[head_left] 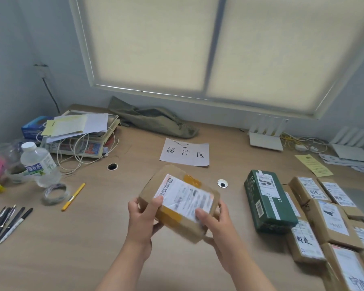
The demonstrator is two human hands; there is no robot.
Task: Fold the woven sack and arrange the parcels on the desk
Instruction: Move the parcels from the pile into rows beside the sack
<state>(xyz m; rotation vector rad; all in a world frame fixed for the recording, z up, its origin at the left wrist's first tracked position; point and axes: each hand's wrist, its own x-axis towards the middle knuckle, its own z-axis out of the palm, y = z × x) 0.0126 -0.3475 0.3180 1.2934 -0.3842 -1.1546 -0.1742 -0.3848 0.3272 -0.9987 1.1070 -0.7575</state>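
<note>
A brown cardboard parcel (172, 223) with a white shipping label is held above the middle of the desk (93, 259). My left hand (144, 219) grips its left end and my right hand (215, 224) grips its right end, thumbs on the label. A crumpled olive-green woven sack (153, 118) lies unfolded at the back of the desk under the window. A green parcel (268, 201) and several brown labelled parcels (332, 222) lie packed together at the right.
A paper sign with three characters (185, 153) lies behind the held parcel. At the left are a scale piled with papers (80, 131), a water bottle (38, 162), a tape roll (55, 193), a yellow cutter (73, 197) and several pens (8, 222). Two white routers (265, 137) stand at the back right.
</note>
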